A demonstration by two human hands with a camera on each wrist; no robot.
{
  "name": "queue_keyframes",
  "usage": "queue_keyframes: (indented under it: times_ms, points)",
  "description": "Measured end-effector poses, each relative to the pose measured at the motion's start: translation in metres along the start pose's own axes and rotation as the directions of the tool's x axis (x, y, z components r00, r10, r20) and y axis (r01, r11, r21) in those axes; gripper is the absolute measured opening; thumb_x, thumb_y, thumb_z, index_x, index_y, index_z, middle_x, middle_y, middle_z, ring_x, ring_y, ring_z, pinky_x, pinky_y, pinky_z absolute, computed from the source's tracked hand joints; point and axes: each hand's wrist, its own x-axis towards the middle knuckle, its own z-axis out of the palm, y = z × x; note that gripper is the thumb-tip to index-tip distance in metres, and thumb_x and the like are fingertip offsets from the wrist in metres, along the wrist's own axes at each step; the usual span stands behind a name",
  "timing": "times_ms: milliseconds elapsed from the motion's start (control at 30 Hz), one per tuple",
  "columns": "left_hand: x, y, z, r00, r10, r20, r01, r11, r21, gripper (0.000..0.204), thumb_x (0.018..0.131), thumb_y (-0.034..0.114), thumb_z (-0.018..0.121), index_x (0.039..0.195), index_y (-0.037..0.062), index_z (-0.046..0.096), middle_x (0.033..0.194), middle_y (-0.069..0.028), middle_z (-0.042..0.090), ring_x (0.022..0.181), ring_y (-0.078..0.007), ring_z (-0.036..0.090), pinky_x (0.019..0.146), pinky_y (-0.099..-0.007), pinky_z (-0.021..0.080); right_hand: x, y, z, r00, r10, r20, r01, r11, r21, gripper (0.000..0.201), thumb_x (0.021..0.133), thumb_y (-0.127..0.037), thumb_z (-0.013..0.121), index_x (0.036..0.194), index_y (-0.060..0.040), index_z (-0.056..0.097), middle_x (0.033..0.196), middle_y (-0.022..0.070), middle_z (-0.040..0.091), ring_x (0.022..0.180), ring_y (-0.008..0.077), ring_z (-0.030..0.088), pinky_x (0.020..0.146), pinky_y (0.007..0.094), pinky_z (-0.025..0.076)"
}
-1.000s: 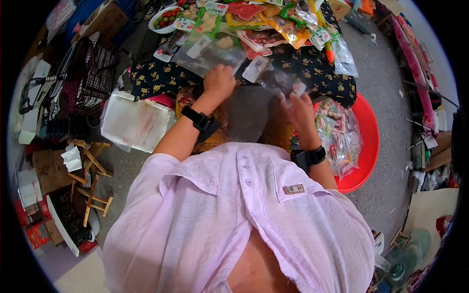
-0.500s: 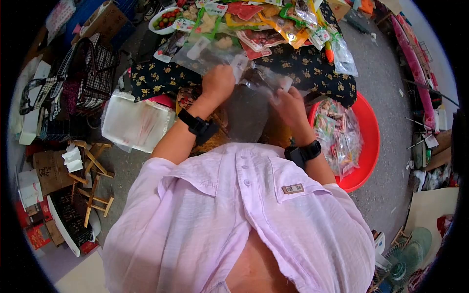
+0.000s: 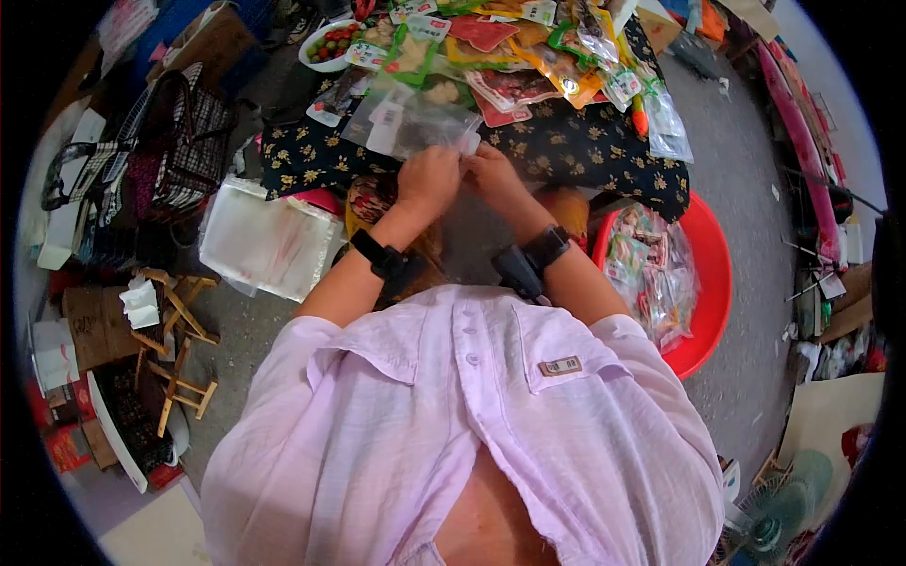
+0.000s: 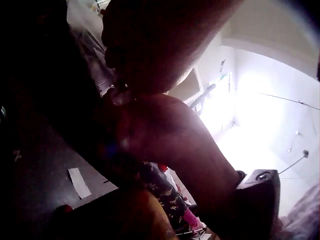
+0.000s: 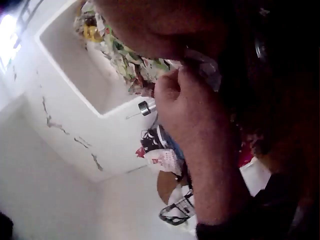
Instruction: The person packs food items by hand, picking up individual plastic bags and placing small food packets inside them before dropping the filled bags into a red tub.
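My left hand [image 3: 429, 181] grips the near edge of a clear plastic bag [image 3: 429, 135] bearing a white barcode label, at the table's front edge. Right beside it, my right hand [image 3: 493, 177] pinches a small clear packet [image 3: 470, 142], of which a white part shows between the hands. The packet's dark contents are hidden. In the right wrist view, the left hand [image 5: 187, 107] has thumb and forefinger together, with clear plastic close by. The left wrist view is dark; the right hand [image 4: 155, 122] reaches in from the right.
Sealed food packets [image 3: 510, 57] pile on the flowered tablecloth [image 3: 585, 141], near a white bowl [image 3: 326, 47] of small fruit. A red basin [image 3: 708, 283] of packets stands right. At left are a stack of clear bags [image 3: 269, 236] and wooden stools [image 3: 179, 349].
My right hand has moved left and forward with the packet, from well apart to right against the left hand. The left hand stays at the bag, shifted slightly right.
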Motion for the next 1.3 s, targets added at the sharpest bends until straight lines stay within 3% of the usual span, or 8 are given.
queue_keyframes:
  times_ms: [100, 200, 300, 400, 467, 500, 1067, 1300]
  points:
    - [-0.002, 0.000, 0.000, 1.000, -0.008, -0.015, 0.007, 0.999, -0.037, 0.013, 0.077, 0.018, 0.043, 0.076, 0.0054, 0.047, 0.072, -0.0132, 0.047, 0.069, -0.0339, 0.048, 0.058, -0.0432, 0.039, 0.014, 0.009, -0.017, 0.899, -0.309, 0.311, 0.437, 0.676, -0.593, 0.013, 0.065, -0.010, 0.055, 0.075, -0.0020, 0.052, 0.078, 0.0116, 0.052, 0.070, 0.0253, 0.049, 0.060, 0.0327, 0.040]
    - [-0.005, -0.004, 0.006, 0.999, 0.008, -0.043, -0.011, 0.998, -0.056, 0.012, 0.077, 0.017, 0.042, 0.076, 0.0055, 0.047, 0.072, -0.0132, 0.047, 0.069, -0.0339, 0.048, 0.058, -0.0431, 0.039, -0.004, -0.030, -0.001, 0.697, -0.264, 0.667, 0.668, -0.101, -0.738, 0.016, 0.060, -0.010, 0.057, 0.073, -0.0027, 0.053, 0.083, 0.0130, 0.053, 0.074, 0.0308, 0.047, 0.065, 0.0357, 0.038]
    - [-0.006, -0.005, 0.007, 0.999, -0.010, -0.043, 0.006, 0.996, -0.088, 0.012, 0.076, 0.017, 0.044, 0.077, 0.0056, 0.048, 0.073, -0.0132, 0.048, 0.069, -0.0337, 0.048, 0.059, -0.0426, 0.039, 0.003, -0.028, 0.001, 0.688, -0.151, 0.710, 0.684, -0.193, -0.704, 0.021, 0.059, -0.012, 0.059, 0.078, -0.0042, 0.054, 0.083, 0.0116, 0.053, 0.077, 0.0304, 0.048, 0.069, 0.0351, 0.038]
    - [-0.009, -0.009, 0.003, 1.000, -0.021, 0.017, 0.023, 0.993, -0.113, 0.016, 0.073, 0.018, 0.049, 0.083, 0.0061, 0.049, 0.076, -0.0127, 0.049, 0.072, -0.0324, 0.048, 0.063, -0.0411, 0.039, 0.012, -0.019, 0.000, 0.425, -0.361, 0.830, 0.775, -0.329, -0.540, 0.023, 0.064, -0.012, 0.057, 0.085, -0.0036, 0.053, 0.080, 0.0076, 0.055, 0.072, 0.0242, 0.051, 0.065, 0.0327, 0.041]
    - [-0.017, -0.013, -0.006, 0.998, 0.045, 0.044, -0.040, 0.992, -0.121, 0.025, 0.070, 0.020, 0.053, 0.091, 0.0071, 0.050, 0.084, -0.0118, 0.049, 0.079, -0.0305, 0.048, 0.070, -0.0401, 0.038, -0.008, -0.030, 0.020, 0.930, -0.165, 0.329, 0.356, 0.631, -0.689, 0.022, 0.069, -0.014, 0.055, 0.088, -0.0032, 0.052, 0.076, 0.0050, 0.054, 0.067, 0.0186, 0.052, 0.060, 0.0296, 0.042]
    - [-0.021, -0.016, -0.007, 0.991, 0.120, -0.052, -0.124, 0.989, -0.078, 0.030, 0.068, 0.021, 0.055, 0.094, 0.0077, 0.048, 0.089, -0.0112, 0.048, 0.085, -0.0297, 0.046, 0.074, -0.0406, 0.036, -0.016, -0.035, 0.026, 0.979, 0.158, 0.126, -0.083, 0.881, -0.465, 0.022, 0.072, -0.014, 0.054, 0.090, -0.0030, 0.051, 0.075, 0.0036, 0.054, 0.065, 0.0158, 0.052, 0.057, 0.0281, 0.043]
    - [-0.004, -0.051, -0.022, 0.844, 0.365, -0.393, -0.331, 0.931, 0.154, 0.016, 0.071, 0.011, 0.050, 0.086, 0.0087, 0.052, 0.099, -0.0092, 0.049, 0.095, -0.0281, 0.044, 0.080, -0.0405, 0.033, -0.041, -0.040, 0.007, 0.999, 0.019, 0.030, -0.011, 0.966, -0.260, 0.016, 0.076, -0.013, 0.051, 0.088, -0.0031, 0.049, 0.074, 0.0039, 0.053, 0.064, 0.0141, 0.054, 0.056, 0.0233, 0.043]
    - [0.041, -0.072, -0.109, 0.971, -0.164, -0.177, -0.006, 0.719, -0.695, 0.021, 0.082, 0.019, 0.044, 0.094, 0.0027, 0.051, 0.091, -0.0074, 0.054, 0.093, -0.0163, 0.047, 0.078, -0.0272, 0.037, -0.058, -0.079, 0.014, 0.997, -0.072, 0.000, 0.070, 0.973, -0.219, 0.020, 0.077, -0.014, 0.051, 0.093, -0.0027, 0.046, 0.079, 0.0049, 0.053, 0.066, 0.0121, 0.051, 0.058, 0.0228, 0.042]
